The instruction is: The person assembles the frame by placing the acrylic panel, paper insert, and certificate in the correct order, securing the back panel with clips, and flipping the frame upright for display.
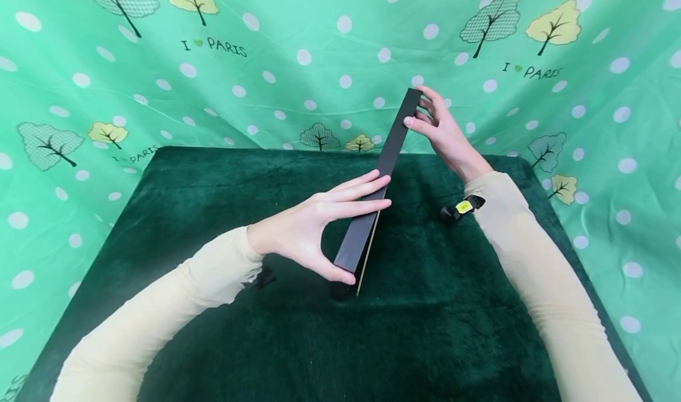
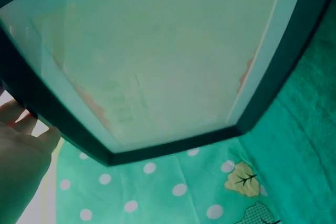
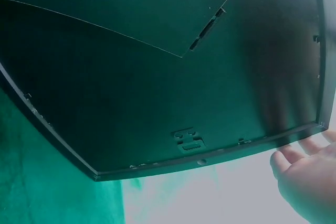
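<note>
A black picture frame (image 1: 395, 142) stands on edge between the hands, seen from above as a slanting bar. My left hand (image 1: 304, 223) holds its near end, thumb at the corner and spread fingers across the top edge. Farther back, my right hand (image 1: 446, 135) grips the far end, thumb on one side and fingers on the other. Its glass front (image 2: 157, 56), with a pale mat and faint picture, fills the left wrist view. The right wrist view shows the dark back panel (image 3: 142, 103), a metal hanger (image 3: 189, 141) and a stand flap (image 3: 105, 9).
A dark green velvet cloth (image 1: 213, 195) covers the table under the frame. Behind and beside it hangs a light green dotted curtain (image 1: 276, 53) with tree prints. A black device with a yellow label (image 1: 464, 207) sits at the right wrist.
</note>
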`<state>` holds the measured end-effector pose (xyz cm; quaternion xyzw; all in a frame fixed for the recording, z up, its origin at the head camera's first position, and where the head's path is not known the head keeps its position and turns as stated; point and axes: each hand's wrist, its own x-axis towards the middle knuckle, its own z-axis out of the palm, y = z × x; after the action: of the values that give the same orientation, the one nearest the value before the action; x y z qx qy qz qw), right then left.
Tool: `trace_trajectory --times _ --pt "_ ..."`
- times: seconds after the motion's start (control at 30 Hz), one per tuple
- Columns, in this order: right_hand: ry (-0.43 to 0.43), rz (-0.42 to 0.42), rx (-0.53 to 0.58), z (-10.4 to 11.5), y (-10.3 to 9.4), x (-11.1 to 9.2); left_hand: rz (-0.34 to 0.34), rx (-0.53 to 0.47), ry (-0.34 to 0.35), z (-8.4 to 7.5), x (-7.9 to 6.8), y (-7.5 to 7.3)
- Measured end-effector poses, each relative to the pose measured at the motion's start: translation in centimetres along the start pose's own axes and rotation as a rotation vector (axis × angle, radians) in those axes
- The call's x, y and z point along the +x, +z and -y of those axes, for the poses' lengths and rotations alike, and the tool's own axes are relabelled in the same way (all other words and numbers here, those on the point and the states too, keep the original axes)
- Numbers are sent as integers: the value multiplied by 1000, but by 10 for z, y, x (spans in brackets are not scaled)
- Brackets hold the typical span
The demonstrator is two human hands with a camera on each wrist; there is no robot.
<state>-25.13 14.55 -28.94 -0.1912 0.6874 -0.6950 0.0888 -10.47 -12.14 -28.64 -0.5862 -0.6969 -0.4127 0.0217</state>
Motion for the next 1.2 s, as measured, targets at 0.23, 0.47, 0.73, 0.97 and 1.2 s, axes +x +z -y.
trace_trajectory --times 0.23,0.47,0.73,0.97,1.2 --pt "6 57 -65 5 14 17 47 37 -68 -9 -4 -5" --pt "15 117 -110 5 36 38 60 67 -126 -18 -16 -15" --pt "15 219 -155 6 76 62 50 147 -189 -33 -44 -36" --pt "17 309 -153 6 113 80 40 194 -230 -45 -70 -52" --pt "23 386 -123 2 150 100 15 238 -265 -56 -92 -65"
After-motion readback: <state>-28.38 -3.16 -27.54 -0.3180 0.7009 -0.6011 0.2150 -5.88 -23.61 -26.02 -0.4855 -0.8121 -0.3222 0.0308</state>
